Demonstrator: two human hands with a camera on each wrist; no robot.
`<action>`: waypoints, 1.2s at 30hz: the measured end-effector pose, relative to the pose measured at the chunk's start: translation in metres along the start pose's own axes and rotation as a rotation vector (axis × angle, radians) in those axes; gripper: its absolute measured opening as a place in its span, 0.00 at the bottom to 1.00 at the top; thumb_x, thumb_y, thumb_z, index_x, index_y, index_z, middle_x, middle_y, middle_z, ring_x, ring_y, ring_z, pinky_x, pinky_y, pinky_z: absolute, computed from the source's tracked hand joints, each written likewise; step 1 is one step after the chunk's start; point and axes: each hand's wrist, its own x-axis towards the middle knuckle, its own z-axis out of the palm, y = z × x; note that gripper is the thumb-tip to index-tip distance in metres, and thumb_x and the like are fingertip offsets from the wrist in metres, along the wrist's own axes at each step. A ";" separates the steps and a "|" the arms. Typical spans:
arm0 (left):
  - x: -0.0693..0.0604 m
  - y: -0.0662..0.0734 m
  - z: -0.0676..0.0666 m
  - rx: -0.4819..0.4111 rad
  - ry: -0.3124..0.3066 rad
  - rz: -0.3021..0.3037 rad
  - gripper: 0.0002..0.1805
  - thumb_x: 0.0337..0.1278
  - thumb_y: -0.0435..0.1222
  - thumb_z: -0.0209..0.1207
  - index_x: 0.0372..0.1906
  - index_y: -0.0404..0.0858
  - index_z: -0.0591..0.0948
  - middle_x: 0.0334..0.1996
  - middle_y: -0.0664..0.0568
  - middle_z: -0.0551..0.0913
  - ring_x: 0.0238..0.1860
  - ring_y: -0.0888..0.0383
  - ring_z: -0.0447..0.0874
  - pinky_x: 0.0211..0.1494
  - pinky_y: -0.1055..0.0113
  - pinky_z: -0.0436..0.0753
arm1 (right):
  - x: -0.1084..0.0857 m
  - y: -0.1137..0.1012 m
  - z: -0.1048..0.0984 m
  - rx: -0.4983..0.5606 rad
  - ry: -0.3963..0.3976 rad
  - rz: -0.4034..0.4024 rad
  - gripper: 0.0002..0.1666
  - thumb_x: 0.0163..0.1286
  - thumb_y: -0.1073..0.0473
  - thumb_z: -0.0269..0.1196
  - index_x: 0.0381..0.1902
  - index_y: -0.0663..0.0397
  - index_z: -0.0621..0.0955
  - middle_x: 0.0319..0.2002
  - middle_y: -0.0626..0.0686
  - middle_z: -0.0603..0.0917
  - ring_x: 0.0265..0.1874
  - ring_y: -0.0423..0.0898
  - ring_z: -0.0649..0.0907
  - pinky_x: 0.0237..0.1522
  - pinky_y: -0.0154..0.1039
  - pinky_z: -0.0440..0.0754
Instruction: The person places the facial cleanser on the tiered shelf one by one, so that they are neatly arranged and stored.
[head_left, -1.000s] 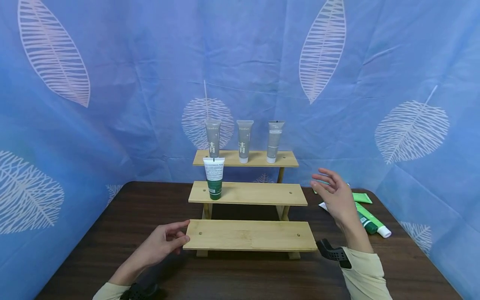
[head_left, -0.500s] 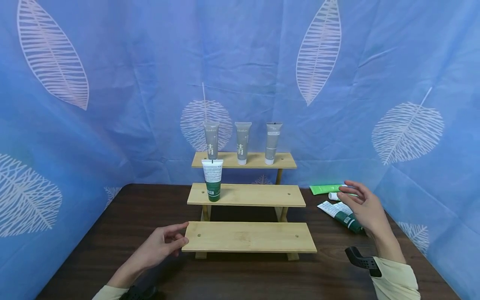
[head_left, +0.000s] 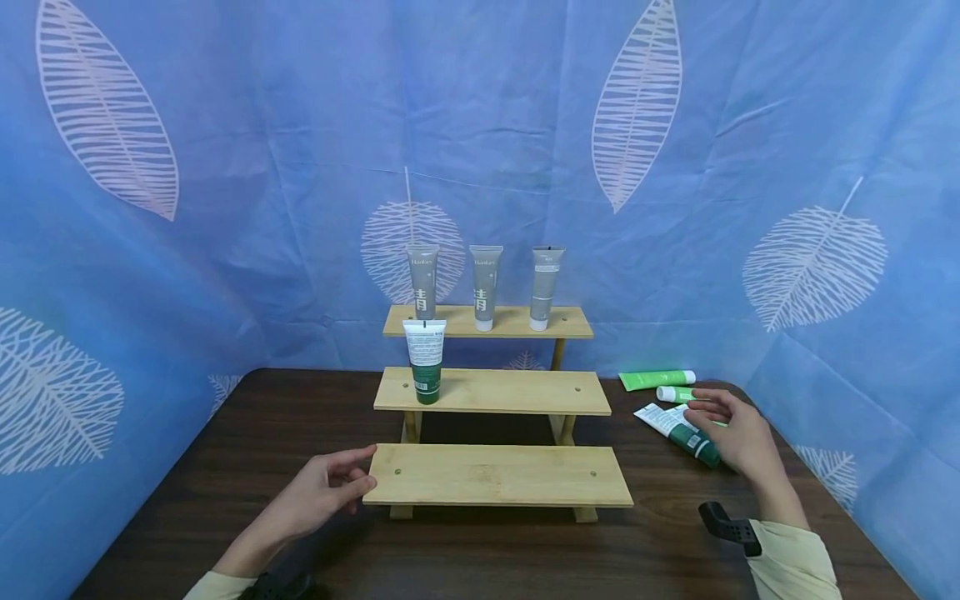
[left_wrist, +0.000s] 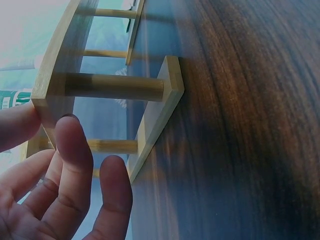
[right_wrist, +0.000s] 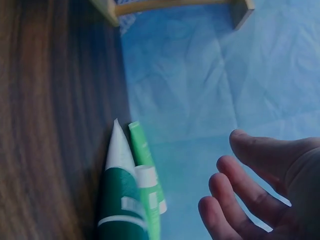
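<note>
At the left end of the lowest step of the wooden rack (head_left: 498,475), my left hand (head_left: 303,493) holds the board's edge between thumb and fingers; in the left wrist view its fingers (left_wrist: 74,145) are bent beside the board. My right hand (head_left: 738,433) hovers with parted, slightly bent fingers over the tubes lying at the right. Under and beside it are white-and-green tubes (head_left: 688,439), a light green tube (head_left: 651,380) and another with a white cap (head_left: 667,394). The right wrist view shows nothing between the right hand's fingers (right_wrist: 250,195).
One white-and-green tube (head_left: 426,364) stands cap down at the left of the middle step. Three grey tubes (head_left: 485,289) stand in a row on the top step. A blue leaf-patterned cloth (head_left: 300,208) hangs behind and beside the dark table (head_left: 300,417).
My right hand has moved right, away from the rack's side, and then lowered toward the lying tubes. My left hand stays at the lowest step. The view has shifted slightly.
</note>
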 end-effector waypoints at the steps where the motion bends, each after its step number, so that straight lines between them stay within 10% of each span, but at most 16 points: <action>1: 0.000 0.000 0.000 0.003 0.000 0.001 0.34 0.68 0.36 0.64 0.73 0.27 0.69 0.31 0.50 0.83 0.27 0.52 0.80 0.32 0.58 0.81 | 0.000 0.002 0.001 -0.010 -0.002 0.004 0.33 0.78 0.45 0.59 0.67 0.65 0.74 0.56 0.68 0.83 0.54 0.62 0.84 0.46 0.49 0.83; 6: 0.000 -0.001 0.000 0.010 -0.005 0.006 0.33 0.68 0.36 0.64 0.72 0.27 0.69 0.31 0.50 0.83 0.27 0.52 0.80 0.32 0.58 0.81 | 0.002 0.010 0.007 -0.070 -0.020 0.011 0.29 0.78 0.50 0.60 0.63 0.69 0.76 0.54 0.69 0.83 0.53 0.68 0.82 0.49 0.61 0.79; 36: -0.001 0.002 -0.001 0.018 -0.009 0.004 0.34 0.69 0.37 0.64 0.73 0.27 0.68 0.32 0.50 0.84 0.27 0.52 0.80 0.32 0.58 0.79 | 0.006 0.019 0.014 -0.162 -0.127 0.088 0.24 0.73 0.58 0.64 0.59 0.71 0.79 0.48 0.72 0.84 0.49 0.69 0.82 0.45 0.60 0.80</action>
